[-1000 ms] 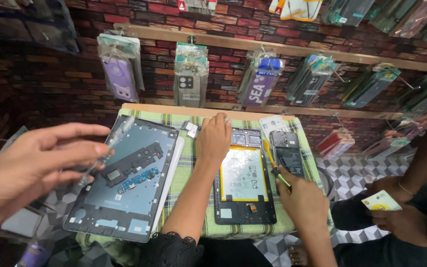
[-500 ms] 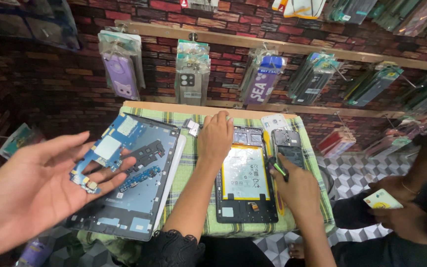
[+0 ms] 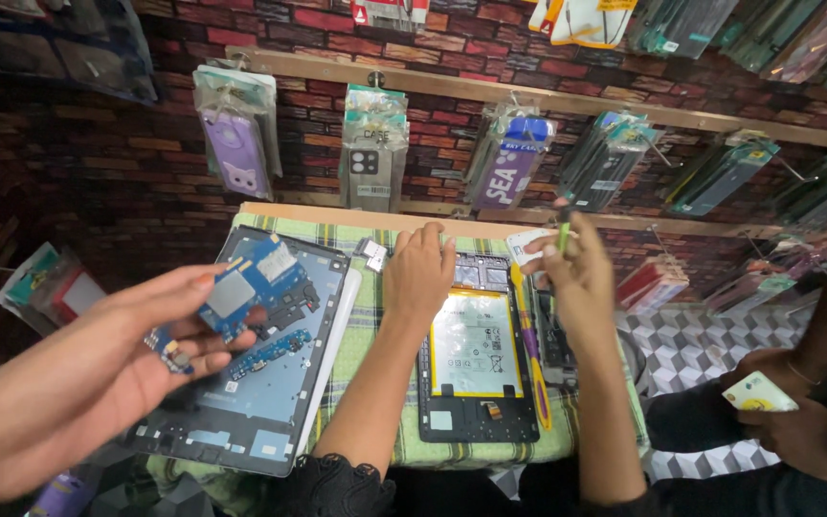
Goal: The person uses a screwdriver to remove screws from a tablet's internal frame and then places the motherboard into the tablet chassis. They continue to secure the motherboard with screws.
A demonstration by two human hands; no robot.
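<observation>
My left hand (image 3: 419,273) lies flat on the top edge of an opened small tablet (image 3: 479,421) whose white and yellow battery (image 3: 471,345) is exposed. Above the tablet's right side, my right hand (image 3: 578,278) is raised and pinches a thin green-tipped tool (image 3: 563,228). A yellow and purple pry stick (image 3: 531,359) lies along the tablet's right edge. Both sit on a green checked cloth (image 3: 368,306).
Another person's hand (image 3: 136,354) at the left holds a blue circuit board (image 3: 241,292) over a larger opened tablet (image 3: 260,402). A second person at the right holds a card (image 3: 758,393). Packaged phone cases (image 3: 373,158) hang on the brick wall behind.
My right hand has lifted off the parts beside the small tablet, now holding the thin tool. The other person's hand picked the blue board out of the large tablet and raised it.
</observation>
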